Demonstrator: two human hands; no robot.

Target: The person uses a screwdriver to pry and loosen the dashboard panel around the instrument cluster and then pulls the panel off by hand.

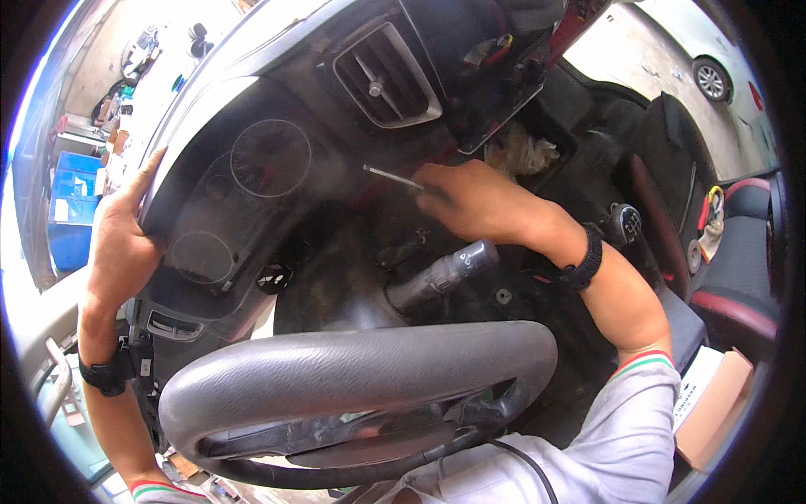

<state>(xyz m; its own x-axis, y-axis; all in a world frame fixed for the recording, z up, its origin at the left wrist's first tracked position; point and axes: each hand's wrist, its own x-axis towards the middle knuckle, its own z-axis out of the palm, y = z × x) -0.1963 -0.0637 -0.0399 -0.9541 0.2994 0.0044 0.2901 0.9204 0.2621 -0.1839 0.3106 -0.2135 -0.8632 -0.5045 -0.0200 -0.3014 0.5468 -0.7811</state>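
Note:
My left hand (126,239) grips the left edge of the dashboard (323,155), beside the instrument cluster (243,197). One finger stretches along the edge; others are out of sight behind it. My right hand (474,202) is closed round what looks like a screwdriver (390,175). Its thin metal shaft points left, below the air vent (386,76), and its handle is hidden in my fist. Below this hand a stalk (445,273) sticks out from the steering column. The steering wheel (361,361) lies nearest me, between my forearms.
To the right are a gear knob (625,223), a seat (739,252) with a red-and-yellow-handled tool (712,214), and a cardboard box (714,407). A dashboard cavity (533,151) holds crumpled plastic. Outside stand a blue bin (75,189) and a parked car (714,76).

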